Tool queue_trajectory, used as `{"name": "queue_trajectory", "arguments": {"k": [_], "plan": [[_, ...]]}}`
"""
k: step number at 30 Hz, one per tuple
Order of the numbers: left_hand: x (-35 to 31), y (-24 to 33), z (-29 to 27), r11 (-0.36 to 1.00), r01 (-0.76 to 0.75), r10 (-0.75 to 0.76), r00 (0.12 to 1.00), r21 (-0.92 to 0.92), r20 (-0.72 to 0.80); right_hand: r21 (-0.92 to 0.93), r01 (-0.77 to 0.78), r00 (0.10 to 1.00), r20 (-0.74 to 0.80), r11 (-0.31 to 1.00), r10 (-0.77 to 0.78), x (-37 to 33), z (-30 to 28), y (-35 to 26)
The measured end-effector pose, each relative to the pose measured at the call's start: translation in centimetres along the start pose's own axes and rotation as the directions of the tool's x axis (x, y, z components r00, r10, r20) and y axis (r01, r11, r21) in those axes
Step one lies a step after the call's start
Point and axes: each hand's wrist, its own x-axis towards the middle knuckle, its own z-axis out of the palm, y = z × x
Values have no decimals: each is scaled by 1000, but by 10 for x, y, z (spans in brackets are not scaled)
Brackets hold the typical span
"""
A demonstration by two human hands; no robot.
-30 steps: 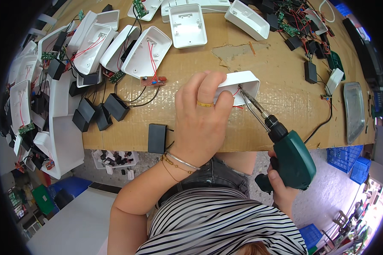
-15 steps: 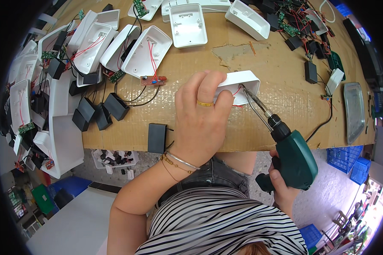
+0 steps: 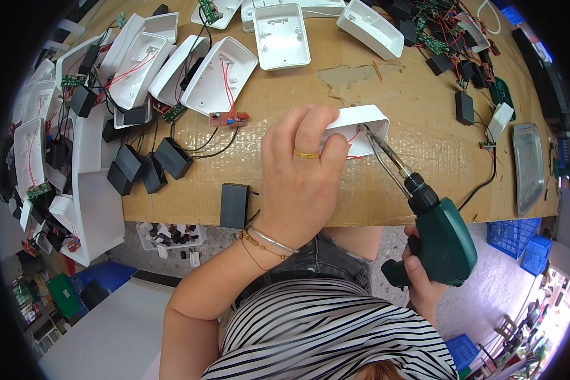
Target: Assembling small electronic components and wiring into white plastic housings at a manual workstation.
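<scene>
My left hand (image 3: pixel 304 171) is closed on a white plastic housing (image 3: pixel 364 115), tilted on its side on the cardboard-covered table. Red wires (image 3: pixel 354 135) show inside it; the rest of the interior is hidden by my fingers. A green pistol-shaped soldering gun (image 3: pixel 446 244) with a thin side feed tube is gripped in my right hand (image 3: pixel 421 278). Its metal tip reaches into the housing's open side, close to the wires' ends; whether it touches them I cannot tell. Just left of my left wrist stands a black box-shaped adapter (image 3: pixel 234 206) with a cable.
White housings (image 3: pixel 218 79) with red wires, circuit boards (image 3: pixel 229 119) and black adapters (image 3: pixel 173 158) crowd the left side. Two empty housings (image 3: pixel 282 38) lie at the back. A tangle of boards and wires (image 3: pixel 434 44) fills the back right, with a metal tray (image 3: pixel 527 168) at the right edge.
The soldering gun has shifted slightly to the right, its tip drawing a little away from the wires' ends. My left hand and the housing have barely moved.
</scene>
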Motion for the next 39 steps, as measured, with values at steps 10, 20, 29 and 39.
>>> {"name": "queue_trajectory", "arguments": {"k": [10, 20, 29, 39], "plan": [[1, 1, -1, 1000, 2, -2, 1000, 2, 5, 17, 63, 998, 9, 998, -63, -7, -11, 6], [2, 2, -1, 1000, 2, -2, 1000, -12, 1, 17, 89, 996, 1, 996, -89, -8, -14, 4], [5, 2, -18, 956, 90, -74, 995, -279, 68, 64, 67, 996, 50, 996, -70, -14, -19, 2], [11, -5, -23, 933, 25, 19, 993, -359, 118, 58, 104, 995, -7, 993, -104, -17, -22, 4]]}}
